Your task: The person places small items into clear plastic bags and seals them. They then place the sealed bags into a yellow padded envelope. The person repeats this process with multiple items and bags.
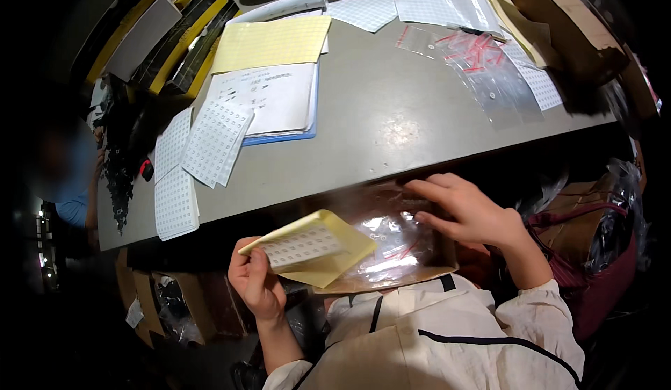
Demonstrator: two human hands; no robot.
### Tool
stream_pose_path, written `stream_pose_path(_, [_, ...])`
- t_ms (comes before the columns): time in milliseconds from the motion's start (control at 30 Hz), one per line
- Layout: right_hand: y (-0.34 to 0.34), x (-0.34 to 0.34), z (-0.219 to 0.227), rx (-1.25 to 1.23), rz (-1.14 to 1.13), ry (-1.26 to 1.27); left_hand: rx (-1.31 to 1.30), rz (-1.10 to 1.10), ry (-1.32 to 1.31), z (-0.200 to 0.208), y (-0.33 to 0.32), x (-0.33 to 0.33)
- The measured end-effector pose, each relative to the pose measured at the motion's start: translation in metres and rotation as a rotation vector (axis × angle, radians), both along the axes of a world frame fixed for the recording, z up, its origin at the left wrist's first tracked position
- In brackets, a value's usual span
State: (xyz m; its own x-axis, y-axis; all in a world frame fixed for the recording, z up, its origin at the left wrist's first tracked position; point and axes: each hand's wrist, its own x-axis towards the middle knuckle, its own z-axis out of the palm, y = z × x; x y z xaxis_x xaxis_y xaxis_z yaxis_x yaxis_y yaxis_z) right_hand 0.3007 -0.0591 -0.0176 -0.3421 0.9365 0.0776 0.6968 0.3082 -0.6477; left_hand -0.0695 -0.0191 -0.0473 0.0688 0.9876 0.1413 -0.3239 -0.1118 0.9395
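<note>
My left hand pinches a curled sheet of small labels with a yellow backing. Its free end hangs over an open cardboard box on my lap. Inside the box lie clear zip bags with red seal strips. Over the box's far right side reaches my right hand, fingers spread and apart, with nothing visible in it. Whether its fingertips touch the bags I cannot tell.
On the grey table are label sheets, a blue clipboard with papers under a yellow sheet, and more zip bags. Black-and-yellow bins stand far left. A person's blue sleeve shows at left.
</note>
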Motion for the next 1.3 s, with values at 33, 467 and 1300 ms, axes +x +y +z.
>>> stream_pose_path(33, [0.004,0.010,0.017,0.136,0.028,0.060,-0.039,0.075,0.015,0.007,-0.006,0.003])
stream_pose_path(467, [0.070,0.108,0.047,-0.045,-0.315,-0.588,0.061,-0.039,0.102,-0.003,0.019,0.046])
stream_pose_path(1300, [0.080,-0.018,0.053,0.178,-0.142,0.388,0.210,-0.258,0.193,0.005,0.041,0.081])
